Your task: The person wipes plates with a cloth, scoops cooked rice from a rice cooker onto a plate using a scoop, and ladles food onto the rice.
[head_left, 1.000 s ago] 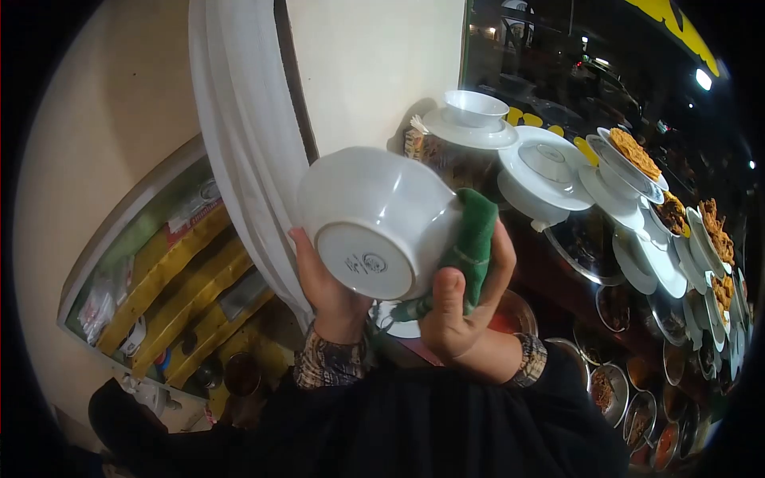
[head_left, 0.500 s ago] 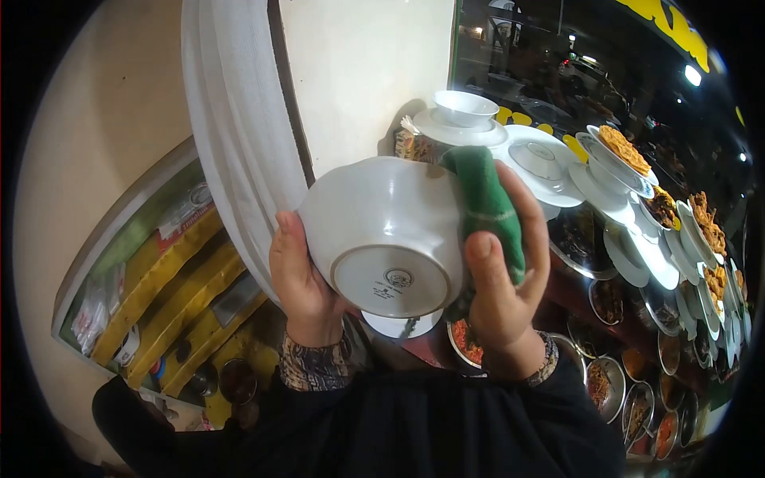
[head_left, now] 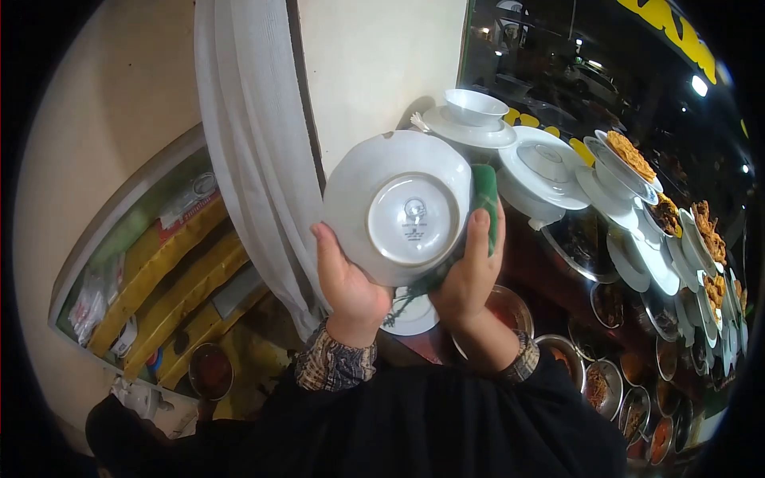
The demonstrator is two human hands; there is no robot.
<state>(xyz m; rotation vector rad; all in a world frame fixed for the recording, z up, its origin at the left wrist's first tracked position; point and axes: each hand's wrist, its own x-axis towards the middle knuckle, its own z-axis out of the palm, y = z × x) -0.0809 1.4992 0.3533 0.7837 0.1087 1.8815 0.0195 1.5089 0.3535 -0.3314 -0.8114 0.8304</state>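
Observation:
A white bowl (head_left: 351, 179) is held up in front of me, its underside with a round foot and a printed stamp facing me. Its top edge shows a small dark chip. My left hand (head_left: 351, 283) grips the bowl at its lower left, thumb up along the side. On the right side, my right hand (head_left: 470, 275) presses a green cloth (head_left: 484, 191) against the rim, with the thumb toward me. The fingers behind the bowl are hidden. Below the hands, a white plate (head_left: 416, 317) shows in part.
White stacked dishes (head_left: 470, 127) and a large lidded dish (head_left: 546, 171) stand by the dark window. Farther right are raised plates of fried food (head_left: 629, 155) and several metal bowls of food (head_left: 602, 390). A white curtain (head_left: 251, 143) hangs left, beside yellow-covered shelves (head_left: 171, 291).
The bowl has tilted so its base faces me more squarely. Both hands have shifted, the left one to the right, and the cloth has slid lower along the bowl's right side.

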